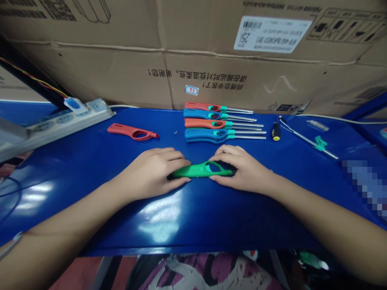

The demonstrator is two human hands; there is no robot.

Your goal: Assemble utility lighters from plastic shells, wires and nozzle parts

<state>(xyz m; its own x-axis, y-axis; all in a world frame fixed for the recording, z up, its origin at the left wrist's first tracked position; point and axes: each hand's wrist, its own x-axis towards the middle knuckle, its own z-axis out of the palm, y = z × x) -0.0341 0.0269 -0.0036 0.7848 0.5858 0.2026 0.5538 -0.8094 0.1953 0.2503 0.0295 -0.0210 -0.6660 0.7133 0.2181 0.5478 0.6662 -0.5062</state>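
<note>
A green long-necked gas lighter [198, 170] lies level between my hands, just over the blue table. My left hand [160, 169] grips its handle end, thumb below and fingers above. The fingers of my right hand [242, 168] close on its front end, near the trigger loop; most of the metal tube is hidden behind that hand. Beyond them, several red and blue lighters [208, 135] rest side by side, tubes pointing right. To the left is a red lighter handle shell [131, 131] without a tube.
A yellow-and-black screwdriver [275, 132] and a metal tube with a teal trigger piece [320, 143] lie at the right. A white power strip [60, 125] crosses the left side. A large cardboard box [121, 76] stands along the back edge.
</note>
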